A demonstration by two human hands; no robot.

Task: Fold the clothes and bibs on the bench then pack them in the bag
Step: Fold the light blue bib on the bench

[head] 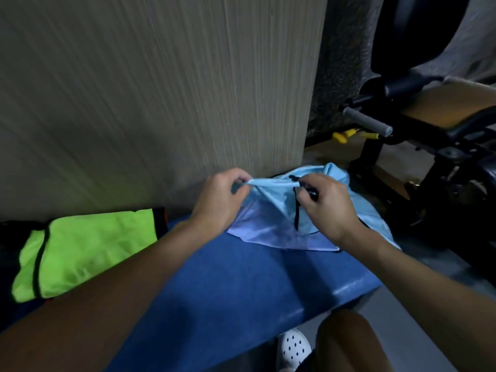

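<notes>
A light blue drawstring bag with black cords lies at the right end of the blue padded bench. My left hand pinches the left side of the bag's top hem and lifts it. My right hand grips the right side of the hem together with a black cord. The hem is stretched taut between both hands. A folded neon green bib with black trim lies flat on the bench at the left. Dark clothes sit under and beside the bib, mostly hidden.
A wood-grain wall panel rises right behind the bench. Black gym equipment with a grey foam handle and a tan pad stands to the right. My knee and a white perforated shoe show below the bench edge.
</notes>
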